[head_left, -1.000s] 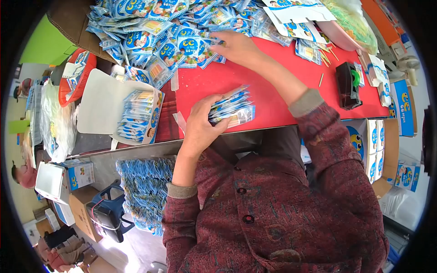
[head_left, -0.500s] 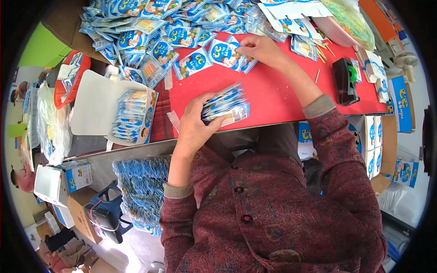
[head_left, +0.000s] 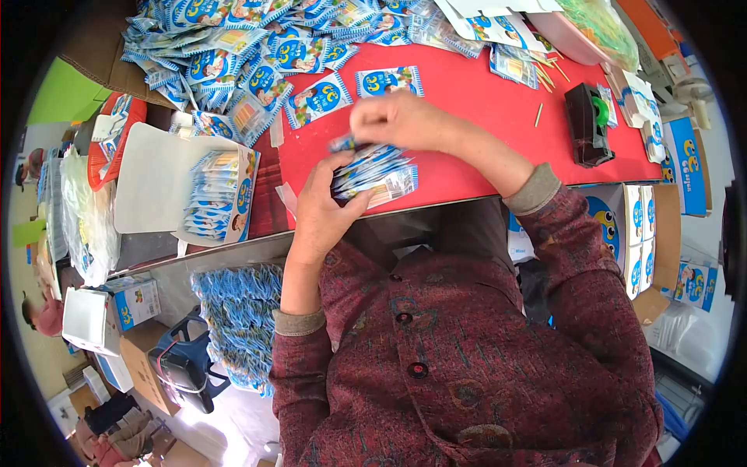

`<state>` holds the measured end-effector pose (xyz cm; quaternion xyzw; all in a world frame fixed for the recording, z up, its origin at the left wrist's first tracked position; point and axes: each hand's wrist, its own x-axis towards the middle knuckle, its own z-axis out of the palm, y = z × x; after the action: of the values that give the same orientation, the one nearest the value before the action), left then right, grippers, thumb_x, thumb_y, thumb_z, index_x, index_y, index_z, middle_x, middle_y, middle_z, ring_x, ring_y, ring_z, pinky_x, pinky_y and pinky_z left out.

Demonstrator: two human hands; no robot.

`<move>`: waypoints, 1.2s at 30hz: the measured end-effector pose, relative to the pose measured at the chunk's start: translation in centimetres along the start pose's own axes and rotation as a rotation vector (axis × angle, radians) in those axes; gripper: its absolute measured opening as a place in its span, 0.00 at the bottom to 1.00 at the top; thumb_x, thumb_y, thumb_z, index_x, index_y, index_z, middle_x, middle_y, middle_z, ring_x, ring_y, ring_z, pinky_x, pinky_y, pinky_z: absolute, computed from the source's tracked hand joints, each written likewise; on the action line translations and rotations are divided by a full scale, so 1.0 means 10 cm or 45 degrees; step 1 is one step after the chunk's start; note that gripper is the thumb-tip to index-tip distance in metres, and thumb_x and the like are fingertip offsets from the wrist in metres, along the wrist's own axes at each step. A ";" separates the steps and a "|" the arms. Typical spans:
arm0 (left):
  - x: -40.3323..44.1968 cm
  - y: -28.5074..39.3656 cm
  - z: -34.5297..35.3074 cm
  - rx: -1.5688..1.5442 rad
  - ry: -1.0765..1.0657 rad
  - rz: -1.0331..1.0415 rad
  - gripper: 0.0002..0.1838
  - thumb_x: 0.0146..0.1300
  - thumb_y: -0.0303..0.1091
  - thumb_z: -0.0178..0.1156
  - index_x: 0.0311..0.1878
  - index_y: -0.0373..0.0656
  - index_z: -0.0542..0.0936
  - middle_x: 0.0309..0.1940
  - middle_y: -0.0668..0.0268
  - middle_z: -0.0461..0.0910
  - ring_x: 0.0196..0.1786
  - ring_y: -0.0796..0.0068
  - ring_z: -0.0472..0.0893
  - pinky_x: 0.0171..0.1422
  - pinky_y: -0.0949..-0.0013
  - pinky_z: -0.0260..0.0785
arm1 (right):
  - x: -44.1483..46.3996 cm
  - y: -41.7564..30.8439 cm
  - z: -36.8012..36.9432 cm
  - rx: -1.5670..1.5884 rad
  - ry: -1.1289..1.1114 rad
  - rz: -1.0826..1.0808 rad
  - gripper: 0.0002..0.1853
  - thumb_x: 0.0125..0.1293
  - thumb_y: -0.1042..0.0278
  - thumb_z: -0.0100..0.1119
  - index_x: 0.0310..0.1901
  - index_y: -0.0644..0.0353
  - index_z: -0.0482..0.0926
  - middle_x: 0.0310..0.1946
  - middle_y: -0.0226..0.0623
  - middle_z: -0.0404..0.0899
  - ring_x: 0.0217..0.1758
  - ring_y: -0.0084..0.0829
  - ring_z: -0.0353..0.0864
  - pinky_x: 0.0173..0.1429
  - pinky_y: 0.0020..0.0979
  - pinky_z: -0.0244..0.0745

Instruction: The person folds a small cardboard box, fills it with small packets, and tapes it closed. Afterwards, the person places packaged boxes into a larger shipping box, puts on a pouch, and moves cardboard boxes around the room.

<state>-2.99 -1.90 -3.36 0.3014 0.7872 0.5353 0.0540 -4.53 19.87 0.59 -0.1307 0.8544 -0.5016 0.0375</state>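
Note:
A stack of blue-and-white packets [head_left: 377, 175] is gripped in my left hand [head_left: 320, 204], close to the front edge of the red table [head_left: 459, 97]. Right above the stack is my right hand [head_left: 401, 123], its fingers bent and blurred. A blue packet shows between the two hands at the stack's top, and whether my right hand holds it is unclear. Two single packets lie flat beyond my hands, one on the left [head_left: 319, 100] and one on the right [head_left: 389, 80].
Loose packets [head_left: 210, 66] are heaped at the back left. An open white box [head_left: 152, 179] with packets stands left. At the right are a black tape dispenser [head_left: 587, 124], thin sticks [head_left: 538, 115] and a pink tray [head_left: 572, 39]. People are in the left background.
My right hand has come from the packets at the back to the top of the stack. Two packets now lie apart from the heap. My left hand still holds the stack.

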 end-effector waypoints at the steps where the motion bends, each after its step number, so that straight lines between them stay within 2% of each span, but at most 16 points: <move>1: -0.01 0.01 -0.01 0.017 0.000 0.007 0.29 0.46 0.28 0.72 0.53 0.41 0.73 0.53 0.57 0.77 0.58 0.57 0.76 0.62 0.60 0.68 | -0.03 -0.01 0.06 0.004 -0.091 0.104 0.06 0.64 0.67 0.62 0.36 0.59 0.79 0.31 0.28 0.79 0.36 0.17 0.76 0.42 0.25 0.72; 4: -0.01 0.11 -0.03 0.364 0.191 0.181 0.33 0.45 0.27 0.72 0.57 0.41 0.71 0.55 0.56 0.76 0.59 0.57 0.75 0.63 0.60 0.67 | -0.12 0.02 0.07 -0.081 -0.063 0.029 0.12 0.68 0.60 0.58 0.44 0.59 0.81 0.34 0.31 0.82 0.39 0.19 0.79 0.47 0.25 0.74; 8: 0.09 0.18 0.02 0.258 0.316 0.241 0.36 0.45 0.28 0.72 0.60 0.42 0.69 0.57 0.55 0.75 0.60 0.57 0.74 0.64 0.59 0.67 | -0.19 0.04 0.06 0.065 -0.069 0.154 0.17 0.70 0.55 0.56 0.49 0.60 0.82 0.38 0.31 0.83 0.43 0.21 0.81 0.51 0.27 0.75; 10: 0.08 0.06 -0.02 0.102 -0.018 0.068 0.36 0.45 0.30 0.71 0.61 0.42 0.70 0.55 0.55 0.76 0.60 0.55 0.74 0.64 0.59 0.66 | -0.14 0.08 -0.05 0.073 -0.017 0.102 0.17 0.70 0.55 0.55 0.48 0.61 0.82 0.38 0.31 0.84 0.44 0.21 0.81 0.51 0.27 0.75; 13: 0.09 0.03 -0.08 0.172 -0.116 0.056 0.34 0.46 0.31 0.71 0.60 0.42 0.71 0.54 0.56 0.77 0.59 0.54 0.74 0.64 0.60 0.66 | 0.06 0.33 -0.23 0.011 0.190 0.031 0.17 0.68 0.59 0.58 0.51 0.61 0.81 0.44 0.37 0.83 0.48 0.28 0.81 0.53 0.30 0.75; 15: 0.09 0.05 -0.08 0.157 -0.109 0.050 0.34 0.46 0.30 0.71 0.59 0.42 0.72 0.54 0.56 0.77 0.59 0.55 0.74 0.64 0.60 0.66 | 0.19 0.54 -0.36 -0.827 0.405 -0.135 0.21 0.63 0.62 0.62 0.56 0.60 0.77 0.51 0.44 0.80 0.52 0.38 0.80 0.54 0.33 0.75; 16: 0.09 0.06 -0.07 0.136 -0.101 0.043 0.33 0.46 0.30 0.71 0.58 0.41 0.72 0.53 0.57 0.78 0.59 0.56 0.75 0.64 0.60 0.66 | 0.21 0.61 -0.36 -1.070 0.399 -0.086 0.24 0.58 0.65 0.64 0.57 0.59 0.76 0.53 0.48 0.77 0.53 0.45 0.78 0.54 0.36 0.75; 17: 0.09 0.06 -0.06 0.139 -0.102 0.051 0.33 0.46 0.30 0.71 0.58 0.41 0.72 0.53 0.57 0.78 0.59 0.56 0.75 0.64 0.60 0.66 | 0.24 0.68 -0.42 -1.073 0.406 -0.087 0.24 0.58 0.65 0.64 0.57 0.59 0.76 0.53 0.48 0.77 0.53 0.45 0.78 0.54 0.36 0.75; 19: 0.07 0.05 -0.04 0.066 -0.019 0.030 0.32 0.46 0.30 0.71 0.58 0.41 0.72 0.54 0.58 0.77 0.59 0.57 0.75 0.64 0.61 0.67 | 0.27 0.65 -0.51 -1.051 0.241 0.040 0.22 0.55 0.58 0.65 0.51 0.59 0.79 0.48 0.44 0.81 0.52 0.43 0.79 0.56 0.38 0.73; 23: 0.07 0.07 -0.04 0.056 -0.001 0.028 0.32 0.46 0.30 0.71 0.57 0.41 0.73 0.54 0.57 0.77 0.58 0.58 0.76 0.64 0.61 0.67 | 0.22 0.53 -0.54 -0.697 0.240 0.144 0.23 0.52 0.61 0.67 0.51 0.58 0.79 0.45 0.44 0.82 0.50 0.42 0.80 0.54 0.37 0.74; 25: 0.06 0.05 -0.05 0.033 -0.058 -0.035 0.32 0.46 0.29 0.71 0.57 0.41 0.73 0.54 0.57 0.77 0.58 0.58 0.76 0.64 0.61 0.67 | 0.13 0.29 -0.42 -0.365 0.284 -0.003 0.22 0.52 0.70 0.69 0.51 0.60 0.78 0.41 0.41 0.80 0.44 0.29 0.78 0.50 0.29 0.73; 27: 0.05 0.03 -0.04 0.032 -0.055 -0.025 0.31 0.46 0.29 0.71 0.57 0.41 0.73 0.54 0.56 0.77 0.58 0.57 0.76 0.63 0.61 0.67 | 0.12 0.17 -0.24 -0.166 0.206 -0.124 0.24 0.53 0.71 0.68 0.54 0.57 0.78 0.36 0.38 0.79 0.40 0.26 0.78 0.46 0.28 0.73; 28: 0.06 0.02 -0.03 0.028 -0.043 -0.014 0.31 0.46 0.30 0.71 0.57 0.41 0.73 0.54 0.56 0.77 0.58 0.57 0.76 0.63 0.61 0.67 | 0.09 0.03 -0.17 -0.428 0.149 -0.152 0.26 0.56 0.71 0.66 0.59 0.53 0.76 0.35 0.37 0.80 0.38 0.25 0.77 0.44 0.28 0.73; 31: 0.04 0.05 -0.05 0.089 -0.040 -0.050 0.31 0.46 0.30 0.71 0.56 0.41 0.73 0.53 0.56 0.77 0.57 0.57 0.76 0.62 0.61 0.68 | 0.02 -0.15 -0.10 -0.351 -0.110 0.068 0.26 0.60 0.68 0.63 0.62 0.48 0.74 0.35 0.37 0.82 0.37 0.25 0.79 0.44 0.28 0.74; 32: 0.03 0.03 -0.04 0.089 -0.032 -0.059 0.31 0.46 0.30 0.71 0.56 0.41 0.73 0.53 0.56 0.77 0.57 0.57 0.76 0.62 0.61 0.68 | 0.03 -0.04 -0.12 -0.253 -0.161 0.001 0.25 0.63 0.64 0.61 0.63 0.48 0.74 0.37 0.39 0.83 0.37 0.26 0.80 0.44 0.28 0.74; 36: 0.04 0.02 -0.04 0.100 -0.020 0.037 0.31 0.45 0.31 0.72 0.55 0.42 0.73 0.56 0.56 0.75 0.58 0.55 0.75 0.62 0.60 0.69 | -0.08 -0.04 -0.10 -0.022 -0.041 -0.016 0.22 0.64 0.62 0.61 0.61 0.48 0.76 0.34 0.42 0.83 0.35 0.29 0.81 0.43 0.29 0.75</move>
<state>-3.37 -1.94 -2.90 0.3187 0.8028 0.5023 0.0405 -3.92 20.74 1.36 -0.1447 0.8571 -0.4922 0.0470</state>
